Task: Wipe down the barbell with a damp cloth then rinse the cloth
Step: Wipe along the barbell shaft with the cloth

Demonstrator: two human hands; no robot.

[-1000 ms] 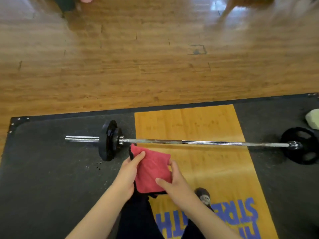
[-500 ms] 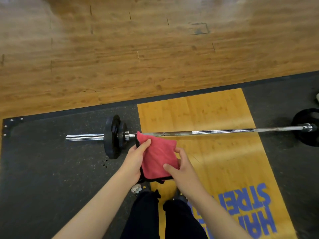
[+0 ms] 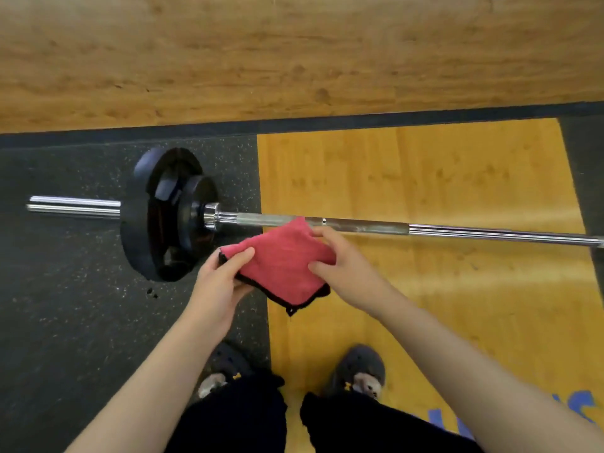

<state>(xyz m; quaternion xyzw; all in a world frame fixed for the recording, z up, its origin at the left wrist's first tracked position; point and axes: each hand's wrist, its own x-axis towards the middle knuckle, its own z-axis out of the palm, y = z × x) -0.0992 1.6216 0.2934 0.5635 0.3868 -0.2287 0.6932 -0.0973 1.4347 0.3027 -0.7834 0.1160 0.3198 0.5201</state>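
Note:
A steel barbell lies across the lifting platform, its shaft running right out of view. Black weight plates sit on its left sleeve. A folded red cloth with black edging is held just in front of the shaft, its top corner close to the bar. My left hand pinches the cloth's left corner with thumb on top. My right hand grips the cloth's right edge, fingers curled round it.
The platform has a black rubber section on the left and a yellow wooden centre panel with blue lettering. Wooden floor lies beyond. My feet in dark shoes stand just behind the cloth.
The view has closed in on the barbell's left end. Both hands have carried the cloth up toward the shaft, and my right hand has shifted to the cloth's upper right edge.

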